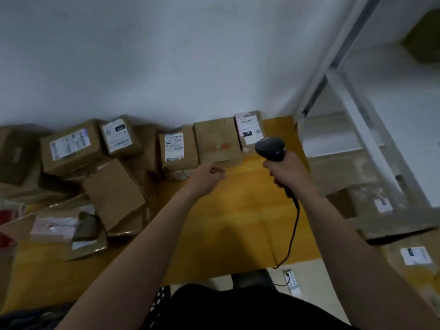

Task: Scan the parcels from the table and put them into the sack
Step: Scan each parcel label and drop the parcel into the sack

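Note:
Several brown cardboard parcels line the back of the yellow table [228,210] against the wall. Among them are a labelled parcel [177,148], a plain one with red marks [217,141] and a labelled one at the right end [250,129]. My right hand [285,170] grips a black corded barcode scanner [271,148], its head close to the right-end parcel. My left hand [209,173] hovers just in front of the plain parcel with fingers loosely curled, holding nothing. No sack is in view.
More parcels pile up at the left, such as a tilted plain box [114,194] and a taped one [69,232]. A white metal shelf rack [362,129] with boxes stands to the right. A power strip [291,281] lies on the floor.

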